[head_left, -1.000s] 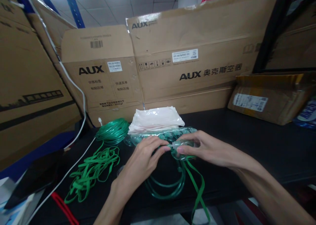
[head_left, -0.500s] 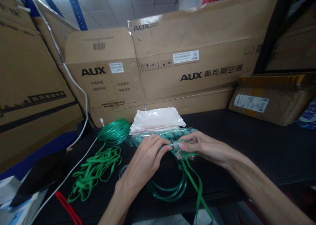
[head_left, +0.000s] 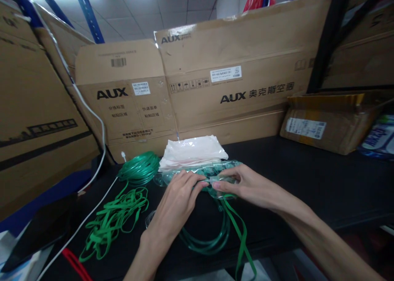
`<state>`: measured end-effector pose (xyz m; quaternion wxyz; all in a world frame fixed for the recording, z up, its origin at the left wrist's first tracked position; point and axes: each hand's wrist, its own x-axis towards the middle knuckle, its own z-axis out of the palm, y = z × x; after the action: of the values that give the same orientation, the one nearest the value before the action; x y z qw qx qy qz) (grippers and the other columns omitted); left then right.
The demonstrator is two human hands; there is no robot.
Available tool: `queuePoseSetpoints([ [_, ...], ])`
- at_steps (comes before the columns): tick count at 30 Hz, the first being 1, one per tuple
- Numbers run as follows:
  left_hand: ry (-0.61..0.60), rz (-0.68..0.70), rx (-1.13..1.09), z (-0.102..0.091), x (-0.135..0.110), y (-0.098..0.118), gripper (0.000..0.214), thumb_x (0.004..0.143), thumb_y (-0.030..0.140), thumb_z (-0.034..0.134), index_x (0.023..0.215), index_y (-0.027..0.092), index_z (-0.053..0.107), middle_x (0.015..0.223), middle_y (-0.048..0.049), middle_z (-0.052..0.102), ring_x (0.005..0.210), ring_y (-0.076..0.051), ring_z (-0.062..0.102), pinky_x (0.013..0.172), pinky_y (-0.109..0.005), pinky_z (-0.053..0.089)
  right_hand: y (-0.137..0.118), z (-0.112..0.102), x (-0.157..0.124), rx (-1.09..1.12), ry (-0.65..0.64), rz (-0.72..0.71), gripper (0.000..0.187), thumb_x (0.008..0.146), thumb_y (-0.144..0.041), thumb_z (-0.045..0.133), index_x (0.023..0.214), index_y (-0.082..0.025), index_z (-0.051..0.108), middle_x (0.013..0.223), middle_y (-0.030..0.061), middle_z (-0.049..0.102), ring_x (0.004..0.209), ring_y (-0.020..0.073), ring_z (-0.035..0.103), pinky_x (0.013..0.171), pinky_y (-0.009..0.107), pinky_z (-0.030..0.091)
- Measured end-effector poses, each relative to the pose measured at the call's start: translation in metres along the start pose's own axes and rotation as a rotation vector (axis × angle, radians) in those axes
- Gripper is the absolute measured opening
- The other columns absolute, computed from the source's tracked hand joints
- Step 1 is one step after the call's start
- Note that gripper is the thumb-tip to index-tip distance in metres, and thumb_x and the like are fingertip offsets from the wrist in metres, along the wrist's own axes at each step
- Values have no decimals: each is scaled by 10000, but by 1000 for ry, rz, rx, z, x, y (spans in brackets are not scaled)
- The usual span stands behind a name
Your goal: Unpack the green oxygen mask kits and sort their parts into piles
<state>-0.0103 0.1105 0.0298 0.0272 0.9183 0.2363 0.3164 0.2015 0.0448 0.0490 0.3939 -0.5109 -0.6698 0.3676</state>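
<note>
My left hand (head_left: pixel 180 194) pinches the end of a thin clear green tube, mostly hidden by the fingers. Facing it, my right hand (head_left: pixel 246 183) grips a clear plastic mask (head_left: pixel 220 194) by its whitish connector (head_left: pixel 214 180), between thumb and fingers. The fingertips of both hands nearly meet there. From the mask hangs a green elastic strap (head_left: pixel 243 242) toward the table's front edge. Loops of green tubing (head_left: pixel 209 249) lie below the hands. Behind them, a row of clear green masks (head_left: pixel 168 177) rests on the black table (head_left: pixel 277 166), partly covered by my hands.
White packets (head_left: pixel 193 149) lie behind the masks. To the left are a coil of green tubing (head_left: pixel 140 168), tangled green straps (head_left: pixel 117 213), a white cable (head_left: pixel 83 221) and a dark flat device (head_left: pixel 40 231). Cardboard panels (head_left: pixel 197 104) wall the back; a box (head_left: pixel 320 125) stands right.
The view has shifted slightly, so most things sit further left. My hands keep their grips, and their fingertips look a little closer together.
</note>
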Motion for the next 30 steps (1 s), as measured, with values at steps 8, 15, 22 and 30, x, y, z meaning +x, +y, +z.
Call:
queuePoseSetpoints([
  [8,45,44,-116,-6,0,2,108,1005,195,550,1025,197,657,972,-23,703,946,-207,587,955,-377,437,-2,-10,-1,245,-123,60,426,769,-526,788,960,-145,796,880,69,761,817,208,642,756,300,449],
  [15,10,54,-18,-2,-2,1,158,1015,164,509,1074,191,653,1008,-51,709,956,-229,602,930,-416,454,0,-3,1,24,-68,-26,437,822,-554,716,859,-122,768,747,20,670,708,169,548,635,267,379],
  [22,17,26,-42,-2,-2,-1,194,958,59,522,995,188,662,930,-42,712,900,-218,625,869,-380,482,-4,6,2,-224,74,-189,314,864,-457,696,970,-173,777,838,26,721,812,221,606,739,286,426],
  [30,52,-12,-122,-1,-2,-2,162,996,104,508,966,185,645,959,-39,697,930,-205,630,839,-335,483,-4,6,2,-152,62,-103,339,824,-485,726,923,-165,778,771,27,709,685,189,561,631,281,406],
])
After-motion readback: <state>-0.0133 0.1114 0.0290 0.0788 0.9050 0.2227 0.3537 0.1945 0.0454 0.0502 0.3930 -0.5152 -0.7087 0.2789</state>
